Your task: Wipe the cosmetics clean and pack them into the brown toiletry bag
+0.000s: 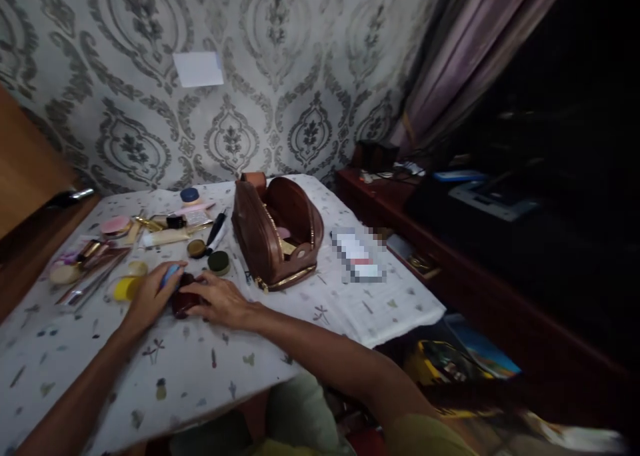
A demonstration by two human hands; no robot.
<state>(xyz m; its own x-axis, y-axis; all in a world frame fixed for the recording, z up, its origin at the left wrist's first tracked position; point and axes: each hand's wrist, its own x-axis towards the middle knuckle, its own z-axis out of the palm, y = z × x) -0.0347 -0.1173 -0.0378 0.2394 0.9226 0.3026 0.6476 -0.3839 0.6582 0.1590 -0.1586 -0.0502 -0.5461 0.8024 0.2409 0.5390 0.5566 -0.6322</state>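
Note:
My left hand (154,295) is closed with its fingers over a small light-blue piece (171,276), mostly covered, perhaps a lid. My right hand (220,301) curls its fingers around the side of a dark red round jar (184,303) on the tablecloth. The jar stands between both hands, and I cannot tell whether the left one touches it. Just left of my left hand is a yellow container (126,287). A dark green round jar (219,263) and a small gold-brown one (196,248) sit beyond my right hand. Further right, a brown cosmetic bag (273,236) stands unzipped with items inside.
Tubes (167,237), a pink compact (115,225), a blue-lidded jar (189,196) and a black pen-like item (217,228) lie scattered at the left back. A phone (357,255) lies right of the bag. The patterned cloth (400,309) ends beside a dark red desk.

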